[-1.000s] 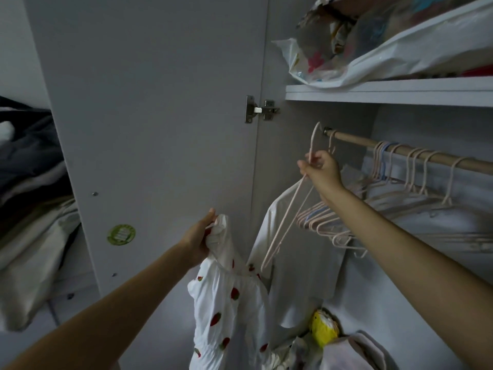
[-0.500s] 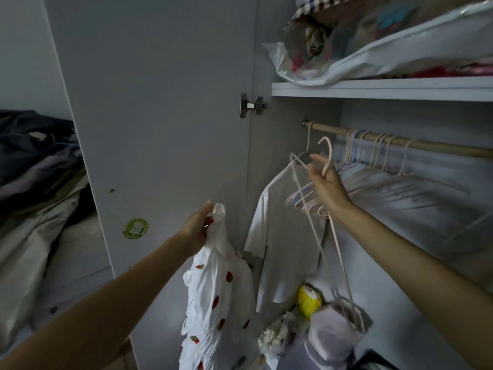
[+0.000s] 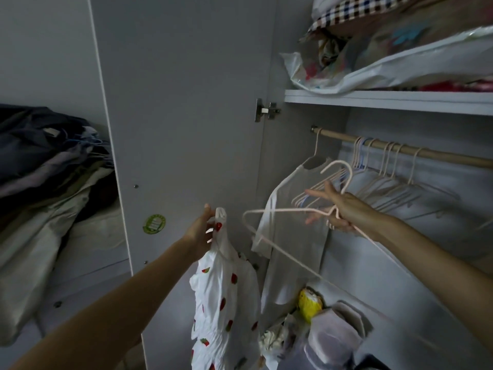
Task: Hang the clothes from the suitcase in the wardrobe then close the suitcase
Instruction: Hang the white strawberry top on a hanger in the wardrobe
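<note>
Strawberry-print garment [image 3: 224, 289] in left hand [image 3: 198, 233] — hanger [image 3: 288, 247] in right hand [image 3: 338, 209]

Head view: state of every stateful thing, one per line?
wardrobe door: open
left hand: pinches the top of the strawberry-print garment
strawberry-print garment: dangling, not on a hanger
right hand: holds the pink hanger at its neck, index finger extended
pink hanger: off the rail, empty
white shirt: hung on the rail
rail: carries a row of hangers
</note>
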